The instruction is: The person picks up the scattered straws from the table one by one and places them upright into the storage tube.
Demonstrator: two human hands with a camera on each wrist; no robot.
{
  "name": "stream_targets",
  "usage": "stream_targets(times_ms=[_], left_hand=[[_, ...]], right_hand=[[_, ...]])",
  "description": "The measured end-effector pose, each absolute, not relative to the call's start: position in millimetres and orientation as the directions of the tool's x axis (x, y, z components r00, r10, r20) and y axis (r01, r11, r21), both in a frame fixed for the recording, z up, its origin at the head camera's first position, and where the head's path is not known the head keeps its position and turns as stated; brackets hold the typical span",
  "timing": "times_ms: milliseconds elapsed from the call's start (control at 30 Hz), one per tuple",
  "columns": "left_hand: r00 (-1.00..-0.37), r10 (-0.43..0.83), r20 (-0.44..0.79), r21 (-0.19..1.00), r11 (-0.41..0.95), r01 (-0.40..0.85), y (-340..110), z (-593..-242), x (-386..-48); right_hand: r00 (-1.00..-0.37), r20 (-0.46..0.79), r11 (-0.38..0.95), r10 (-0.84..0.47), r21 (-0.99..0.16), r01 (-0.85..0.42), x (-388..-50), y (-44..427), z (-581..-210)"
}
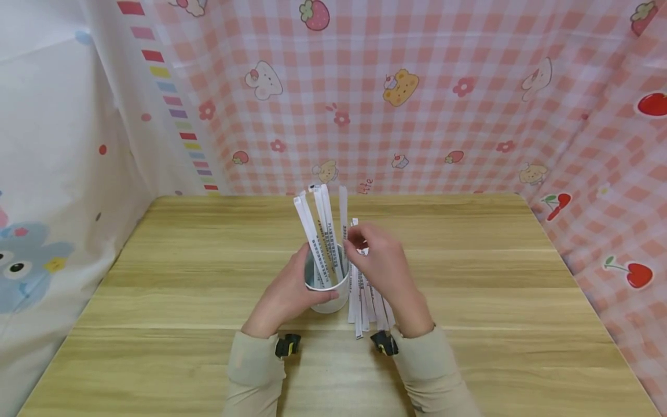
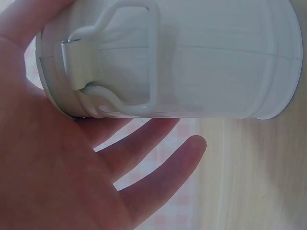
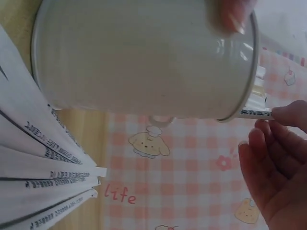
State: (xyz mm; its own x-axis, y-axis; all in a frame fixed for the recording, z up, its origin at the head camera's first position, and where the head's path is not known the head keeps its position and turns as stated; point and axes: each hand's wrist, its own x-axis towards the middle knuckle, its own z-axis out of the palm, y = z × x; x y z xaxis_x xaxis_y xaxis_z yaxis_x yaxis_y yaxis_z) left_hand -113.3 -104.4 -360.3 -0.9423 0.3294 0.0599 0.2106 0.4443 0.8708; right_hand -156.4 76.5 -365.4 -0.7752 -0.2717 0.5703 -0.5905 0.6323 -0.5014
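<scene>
Left hand point(image 1: 283, 289) grips the white cup point(image 1: 329, 304) near its rim; right hand point(image 1: 384, 259), at the cup's two o'clock, pinches one wrapped straw point(image 1: 343, 209). Loose straws point(image 1: 365, 314) lie at four o'clock. Step, I judge: insertion; next calls for lowering, then release.

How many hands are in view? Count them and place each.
2: the left hand grips the white bucket; the right hand pinches a slim white packet at its rim.
</scene>
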Motion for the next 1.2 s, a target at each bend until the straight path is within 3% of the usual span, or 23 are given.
stream_targets(times_ms=[333,600,833,1200], left_hand=[[-0.946,0.318,0.066,0.860,0.462,0.216,-104.8,-365.2,-115.1],[-0.948,0.311,0.062,0.842,0.494,0.217,-110.2,-393.8,-128.1],[-0.956,0.289,0.049,0.833,0.517,0.199,-109.8,-392.9,-127.8],[-0.962,0.268,0.052,0.814,0.546,0.196,-109.8,-394.0,-127.6]], right_hand=[[-0.893,0.391,0.755,-0.222,-0.510,-0.412,-161.3,67.9,-377.3],[-0.902,0.351,0.749,-0.253,-0.519,-0.412,-164.7,70.3,-380.0],[-0.918,0.359,0.684,-0.170,-0.628,-0.372,-167.3,82.0,-375.2],[-0.987,0.159,0.679,-0.012,-0.724,-0.125,-179.2,106.0,-385.2]])
